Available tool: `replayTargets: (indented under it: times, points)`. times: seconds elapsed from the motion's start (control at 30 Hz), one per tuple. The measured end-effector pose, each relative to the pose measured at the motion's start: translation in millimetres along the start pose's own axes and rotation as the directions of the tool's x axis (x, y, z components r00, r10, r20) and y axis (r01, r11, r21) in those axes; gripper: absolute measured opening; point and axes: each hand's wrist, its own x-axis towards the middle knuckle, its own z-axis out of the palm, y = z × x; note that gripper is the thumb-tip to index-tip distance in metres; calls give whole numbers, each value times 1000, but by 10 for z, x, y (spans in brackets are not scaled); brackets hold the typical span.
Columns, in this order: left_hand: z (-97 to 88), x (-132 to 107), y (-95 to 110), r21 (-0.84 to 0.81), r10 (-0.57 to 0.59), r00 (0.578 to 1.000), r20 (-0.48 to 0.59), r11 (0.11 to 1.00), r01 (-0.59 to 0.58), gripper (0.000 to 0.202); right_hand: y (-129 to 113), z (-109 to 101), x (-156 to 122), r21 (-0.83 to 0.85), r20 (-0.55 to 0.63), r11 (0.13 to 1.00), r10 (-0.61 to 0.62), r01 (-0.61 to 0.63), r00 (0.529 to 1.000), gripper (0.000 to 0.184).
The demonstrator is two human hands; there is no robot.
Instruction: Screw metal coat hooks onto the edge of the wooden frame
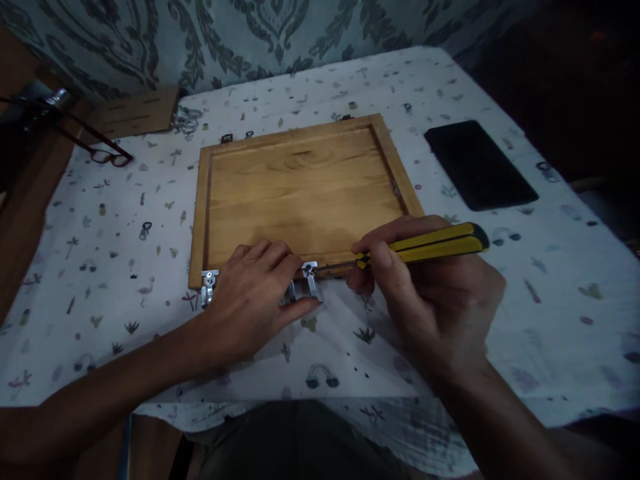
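Note:
A flat wooden board (300, 193) with a raised frame lies on the patterned tablecloth (125, 280). Small metal hooks sit along its near edge, one at the left corner (209, 283) and one near the middle (311, 277). My left hand (255, 297) rests on the board's near edge, fingers laid flat beside the middle hook and thumb pressing under it. My right hand (425, 293) is closed on a yellow-and-black screwdriver (430, 243), whose thin shaft points left and meets the top of the middle hook.
A black phone (480, 163) lies to the right of the board. Red-framed glasses (107, 157) lie at the far left, with a brown cardboard piece (137, 113) behind them. A patterned fabric wall stands at the back. Dark objects sit at the upper left.

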Motion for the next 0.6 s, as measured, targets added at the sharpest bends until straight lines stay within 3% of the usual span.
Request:
replayTargets:
  times: [0.6]
  points:
    - [-90, 46, 25, -41, -6, 996, 90, 999, 9, 34, -33, 18, -10, 30, -26, 997, 68, -67, 997, 13]
